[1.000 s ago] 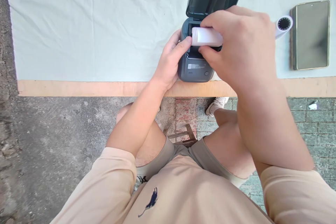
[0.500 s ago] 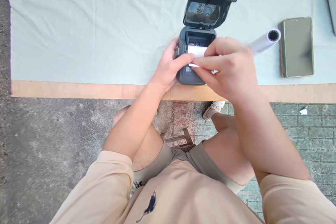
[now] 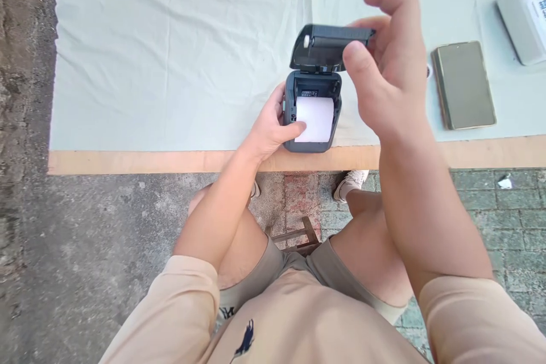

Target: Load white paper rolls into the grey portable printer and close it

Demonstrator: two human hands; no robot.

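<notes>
At the near edge of the table (image 3: 170,160), on the pale cloth (image 3: 179,57), stands a small dark printer (image 3: 311,145), lid raised. The left hand (image 3: 271,128) cups the printer's left side, fingers curled against the casing, with the thumb lying across the lower left corner of the white paper (image 3: 314,119) that covers the front of the open bay. The paper runs from the bay down toward the printer's front edge. Above it, the hinged lid (image 3: 324,48) tilts back and up. The right hand (image 3: 386,68) is raised to the right of the printer, loosely open; its thumb tip is at the lid's front right corner and its fingers reach behind the lid's right end, though whether they actually press on it cannot be told. Farther right lies a phone (image 3: 463,85), face up and well apart from both hands. A white device (image 3: 522,17) sits at the far right edge.
</notes>
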